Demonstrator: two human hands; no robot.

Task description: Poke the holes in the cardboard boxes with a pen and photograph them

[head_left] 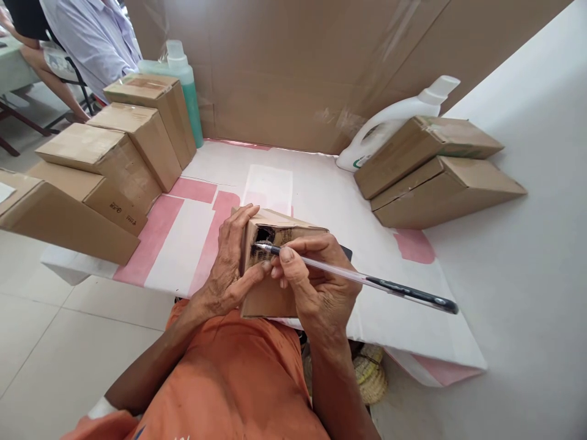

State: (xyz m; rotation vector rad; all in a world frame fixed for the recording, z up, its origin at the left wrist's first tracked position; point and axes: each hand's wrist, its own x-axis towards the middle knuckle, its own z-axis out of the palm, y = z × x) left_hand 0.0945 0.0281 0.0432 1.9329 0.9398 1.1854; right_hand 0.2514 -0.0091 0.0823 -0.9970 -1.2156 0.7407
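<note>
1. The small cardboard box (270, 275) stands at the near edge of the white-and-pink table (321, 189), right in front of my chest, and I take everything else from it.
2. My left hand (229, 269) wraps the box's left side, fingers over its top corner and thumb pressed on the near face, closed firmly on it.
3. My right hand (312, 281) is closed on a pen (358, 280), pinched low near the tip, with the tip set against the dark patch on the box's upper front face.
4. I judge the box light and fairly stiff, but its walls would dent under a hard squeeze, so the edges and corners are the places to hold.
5. The card is matt and should not slip; the slim, smooth pen could roll in my fingers.
6. Left of the box is a row of larger cartons (110, 159) with a green bottle (186, 85) behind them; right of it lie two flat cartons (435, 171) against a white jug (389, 125).
</note>
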